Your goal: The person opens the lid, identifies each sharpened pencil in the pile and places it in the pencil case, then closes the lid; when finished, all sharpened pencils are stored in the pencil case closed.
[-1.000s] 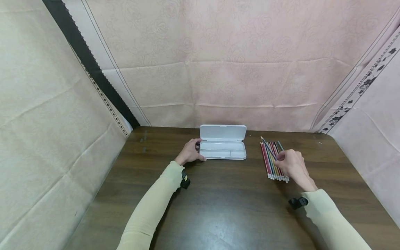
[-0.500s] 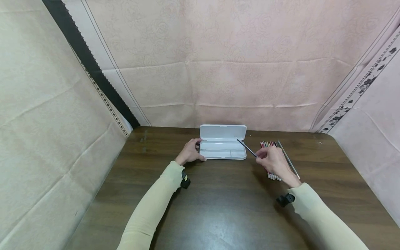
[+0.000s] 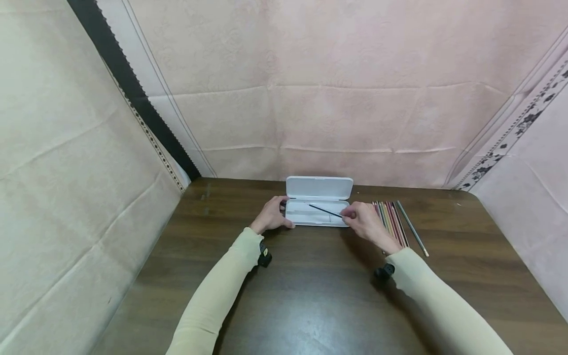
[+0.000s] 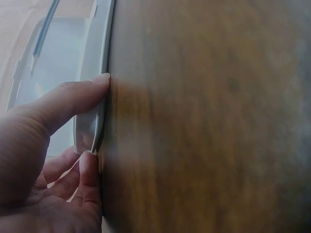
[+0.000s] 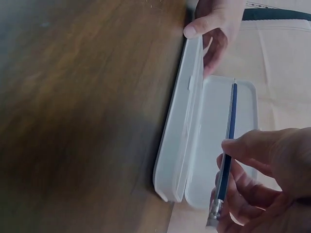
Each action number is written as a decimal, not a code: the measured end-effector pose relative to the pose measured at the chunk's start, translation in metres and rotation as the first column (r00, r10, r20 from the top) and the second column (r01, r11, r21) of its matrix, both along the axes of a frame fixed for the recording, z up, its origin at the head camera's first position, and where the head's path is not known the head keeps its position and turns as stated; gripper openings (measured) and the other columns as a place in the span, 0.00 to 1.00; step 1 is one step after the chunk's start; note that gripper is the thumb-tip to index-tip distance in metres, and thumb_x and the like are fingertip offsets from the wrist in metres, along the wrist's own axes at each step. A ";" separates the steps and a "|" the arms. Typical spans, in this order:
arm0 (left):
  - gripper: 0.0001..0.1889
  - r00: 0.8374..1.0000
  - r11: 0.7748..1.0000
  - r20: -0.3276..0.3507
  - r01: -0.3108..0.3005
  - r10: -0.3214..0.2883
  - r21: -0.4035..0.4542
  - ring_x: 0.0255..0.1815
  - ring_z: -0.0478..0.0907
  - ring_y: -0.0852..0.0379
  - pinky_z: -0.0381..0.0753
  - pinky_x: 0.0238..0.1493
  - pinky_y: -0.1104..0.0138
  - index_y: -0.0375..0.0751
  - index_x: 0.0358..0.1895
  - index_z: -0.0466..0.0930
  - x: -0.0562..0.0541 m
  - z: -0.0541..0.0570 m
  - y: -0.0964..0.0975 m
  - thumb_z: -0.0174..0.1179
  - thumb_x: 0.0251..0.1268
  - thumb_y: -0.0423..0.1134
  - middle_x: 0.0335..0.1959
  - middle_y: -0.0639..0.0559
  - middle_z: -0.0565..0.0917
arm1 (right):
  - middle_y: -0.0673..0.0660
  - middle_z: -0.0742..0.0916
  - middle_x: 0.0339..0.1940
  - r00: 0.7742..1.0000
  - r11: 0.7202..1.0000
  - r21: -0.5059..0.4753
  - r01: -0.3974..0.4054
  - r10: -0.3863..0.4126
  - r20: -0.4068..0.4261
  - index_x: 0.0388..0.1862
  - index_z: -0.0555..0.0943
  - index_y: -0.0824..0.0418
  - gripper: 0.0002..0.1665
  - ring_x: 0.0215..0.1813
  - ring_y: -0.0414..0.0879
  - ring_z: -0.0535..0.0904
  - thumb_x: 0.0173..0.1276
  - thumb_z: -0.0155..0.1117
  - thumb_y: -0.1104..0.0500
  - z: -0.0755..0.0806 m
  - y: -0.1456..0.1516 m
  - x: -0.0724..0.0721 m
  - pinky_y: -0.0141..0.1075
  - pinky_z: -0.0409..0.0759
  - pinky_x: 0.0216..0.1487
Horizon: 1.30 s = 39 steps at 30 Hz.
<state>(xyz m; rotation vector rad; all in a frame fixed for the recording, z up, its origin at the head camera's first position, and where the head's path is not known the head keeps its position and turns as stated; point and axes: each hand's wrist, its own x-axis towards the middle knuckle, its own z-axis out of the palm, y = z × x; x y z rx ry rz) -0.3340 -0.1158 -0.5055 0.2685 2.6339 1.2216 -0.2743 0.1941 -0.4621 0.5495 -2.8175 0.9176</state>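
A white pencil case [image 3: 296, 217] lies on the table with its lid [image 3: 319, 188] raised behind it. My left hand [image 3: 272, 214] grips the case's left end; in the left wrist view the thumb [image 4: 82, 97] presses along its front edge and the fingers curl at the corner. Between the thumb and fingers of my right hand [image 3: 365, 222] is a dark blue pencil [image 3: 325, 210], pinched toward its eraser end. It slants over the tray, its tip pointing left. The right wrist view shows the metal ferrule [image 5: 216, 208] sticking out behind the grip.
Several colored pencils [image 3: 393, 219] lie side by side right of the case, partly hidden by my right hand. A teal pencil [image 3: 412, 228] lies apart from them, further right. Patterned cloth [image 3: 328, 123] hangs behind the brown wooden table [image 3: 293, 286].
My right hand has carried the dark blue pencil leftward from the row to above the case. The teal pencil has shifted right, away from the others. My left hand keeps its hold.
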 end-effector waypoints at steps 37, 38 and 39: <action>0.51 1.000 1.000 0.011 -0.003 0.003 0.001 0.75 0.75 0.43 0.78 0.76 0.50 0.43 0.83 0.67 -0.001 0.000 0.001 0.84 0.54 0.36 0.76 0.41 0.74 | 0.68 0.94 0.51 0.980 0.987 0.088 -0.135 0.120 0.158 0.48 0.94 0.69 0.10 0.53 0.61 0.90 0.74 0.68 0.72 -0.015 -0.032 -0.073 0.58 0.89 0.62; 0.51 1.000 1.000 0.012 -0.004 0.004 0.001 0.75 0.75 0.43 0.78 0.76 0.50 0.43 0.83 0.67 -0.001 0.000 0.001 0.84 0.54 0.36 0.76 0.41 0.74 | 0.68 0.94 0.51 0.980 0.986 0.092 -0.136 0.120 0.159 0.48 0.94 0.69 0.10 0.53 0.61 0.90 0.74 0.68 0.72 -0.015 -0.032 -0.073 0.58 0.89 0.61; 0.51 1.000 1.000 0.013 -0.004 0.004 0.001 0.75 0.75 0.43 0.78 0.77 0.50 0.43 0.83 0.67 -0.001 -0.001 0.000 0.84 0.54 0.36 0.76 0.41 0.74 | 0.68 0.94 0.50 0.980 0.986 0.096 -0.135 0.119 0.159 0.47 0.94 0.69 0.10 0.53 0.61 0.90 0.74 0.68 0.73 -0.015 -0.033 -0.073 0.57 0.89 0.61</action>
